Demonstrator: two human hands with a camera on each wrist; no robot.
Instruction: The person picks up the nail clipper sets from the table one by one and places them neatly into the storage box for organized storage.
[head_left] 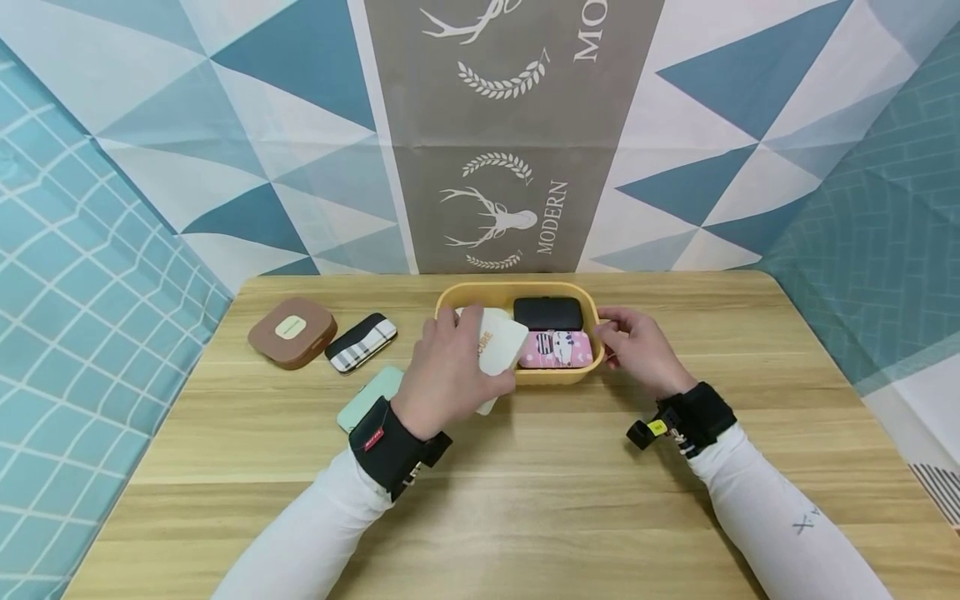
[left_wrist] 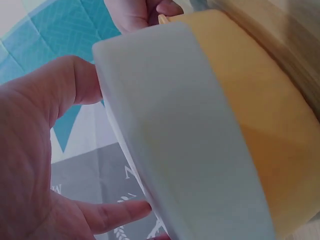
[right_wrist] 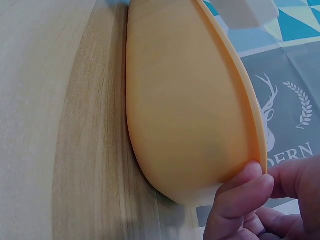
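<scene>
My left hand (head_left: 450, 371) grips a white manicure case (head_left: 501, 343) with orange lettering, tilted over the left end of a yellow oval bin (head_left: 517, 288). In the left wrist view, thumb and fingers hold the white case (left_wrist: 170, 120) by its edges, against the bin's yellow wall (left_wrist: 280, 135). At the bin's right end, my right hand (head_left: 643, 350) pinches the rim; the right wrist view shows this thumb-and-finger pinch on the bin (right_wrist: 185, 100). Inside the bin lie a black case (head_left: 547, 314) and a pink cat-print case (head_left: 557, 350). The bin's left interior is partly hidden.
Left of the bin, on the wooden table (head_left: 555, 517), lie a brown rounded case (head_left: 294, 333), a black-and-plaid case (head_left: 362, 342) and a mint green case (head_left: 369, 398), partly covered by my left hand. A patterned cloth backdrop (head_left: 495, 125) rises behind the table's far edge.
</scene>
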